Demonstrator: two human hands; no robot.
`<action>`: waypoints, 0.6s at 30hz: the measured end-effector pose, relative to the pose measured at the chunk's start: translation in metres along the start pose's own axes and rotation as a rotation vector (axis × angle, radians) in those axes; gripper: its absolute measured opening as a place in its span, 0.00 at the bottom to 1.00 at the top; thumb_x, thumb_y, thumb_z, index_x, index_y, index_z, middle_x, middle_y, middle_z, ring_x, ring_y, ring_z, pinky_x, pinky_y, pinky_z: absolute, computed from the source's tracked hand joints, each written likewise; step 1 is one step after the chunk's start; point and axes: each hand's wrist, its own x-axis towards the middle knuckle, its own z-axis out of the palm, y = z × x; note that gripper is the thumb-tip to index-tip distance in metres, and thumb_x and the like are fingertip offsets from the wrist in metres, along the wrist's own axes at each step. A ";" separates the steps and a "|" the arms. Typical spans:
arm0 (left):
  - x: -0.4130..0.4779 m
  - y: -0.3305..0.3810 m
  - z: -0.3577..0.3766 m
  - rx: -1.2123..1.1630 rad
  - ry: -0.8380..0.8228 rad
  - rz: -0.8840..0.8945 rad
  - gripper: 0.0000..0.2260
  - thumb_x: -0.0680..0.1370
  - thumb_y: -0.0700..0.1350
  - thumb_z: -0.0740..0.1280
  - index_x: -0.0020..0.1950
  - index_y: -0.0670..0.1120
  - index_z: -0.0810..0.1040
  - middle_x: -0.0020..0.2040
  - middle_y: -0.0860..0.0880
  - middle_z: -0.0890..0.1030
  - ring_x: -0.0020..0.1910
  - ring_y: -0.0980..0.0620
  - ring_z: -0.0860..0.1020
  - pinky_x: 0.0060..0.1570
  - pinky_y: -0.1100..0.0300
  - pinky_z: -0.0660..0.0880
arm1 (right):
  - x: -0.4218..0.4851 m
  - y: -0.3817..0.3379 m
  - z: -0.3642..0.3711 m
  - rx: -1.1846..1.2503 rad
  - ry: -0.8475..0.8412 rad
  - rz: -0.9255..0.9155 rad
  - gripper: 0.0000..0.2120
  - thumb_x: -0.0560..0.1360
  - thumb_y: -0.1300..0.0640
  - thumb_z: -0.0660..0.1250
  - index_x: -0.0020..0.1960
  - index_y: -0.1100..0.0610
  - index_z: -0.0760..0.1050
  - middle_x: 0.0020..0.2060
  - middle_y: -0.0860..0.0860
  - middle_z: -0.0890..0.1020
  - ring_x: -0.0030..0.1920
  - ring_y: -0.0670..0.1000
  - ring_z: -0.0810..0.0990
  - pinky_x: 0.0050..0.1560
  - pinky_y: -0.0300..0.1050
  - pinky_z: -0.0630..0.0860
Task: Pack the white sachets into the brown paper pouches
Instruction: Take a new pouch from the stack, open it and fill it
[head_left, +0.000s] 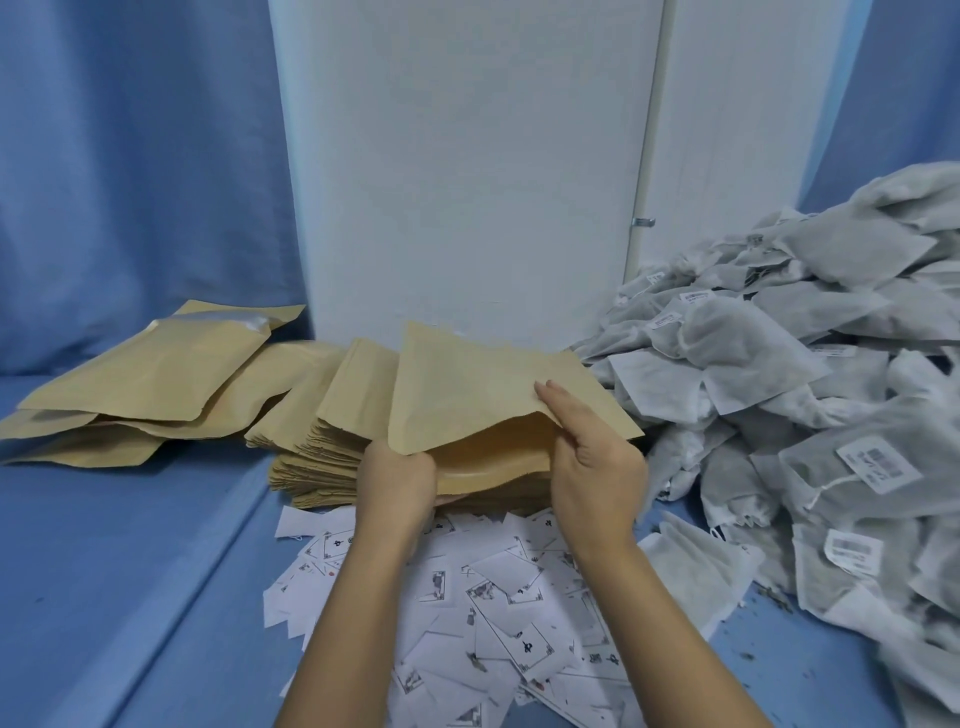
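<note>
Centre frame: left hand (397, 480) and right hand (592, 467) each pinch a lip of a pouch (483, 395), parting its mouth above the stack (322, 457). The paper looks light and easily creased, so grip it by the edges. Soft sachets (831, 389) heap at right.

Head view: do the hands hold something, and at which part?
Both hold the top brown pouch by its near edge: the left hand grips the left corner, the right hand pinches the edge further right.
</note>
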 end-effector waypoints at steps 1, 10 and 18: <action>-0.001 0.000 -0.002 0.015 -0.003 0.023 0.14 0.73 0.32 0.56 0.52 0.44 0.76 0.51 0.39 0.79 0.50 0.37 0.79 0.48 0.40 0.78 | -0.001 0.000 0.000 -0.039 -0.028 0.012 0.26 0.69 0.77 0.60 0.57 0.55 0.82 0.55 0.48 0.83 0.58 0.42 0.79 0.66 0.36 0.67; -0.005 -0.001 -0.004 0.147 0.018 0.584 0.43 0.72 0.33 0.66 0.71 0.71 0.50 0.77 0.62 0.52 0.74 0.62 0.57 0.60 0.78 0.61 | 0.011 0.002 -0.003 -0.162 -0.192 0.420 0.18 0.74 0.58 0.62 0.62 0.48 0.77 0.60 0.45 0.80 0.53 0.49 0.78 0.54 0.46 0.71; -0.004 -0.004 0.000 0.258 -0.141 0.754 0.26 0.76 0.65 0.59 0.73 0.64 0.59 0.75 0.67 0.50 0.74 0.67 0.43 0.62 0.83 0.44 | 0.014 0.002 -0.002 -0.129 -0.212 0.443 0.15 0.75 0.54 0.61 0.59 0.46 0.79 0.51 0.46 0.84 0.51 0.47 0.77 0.44 0.42 0.67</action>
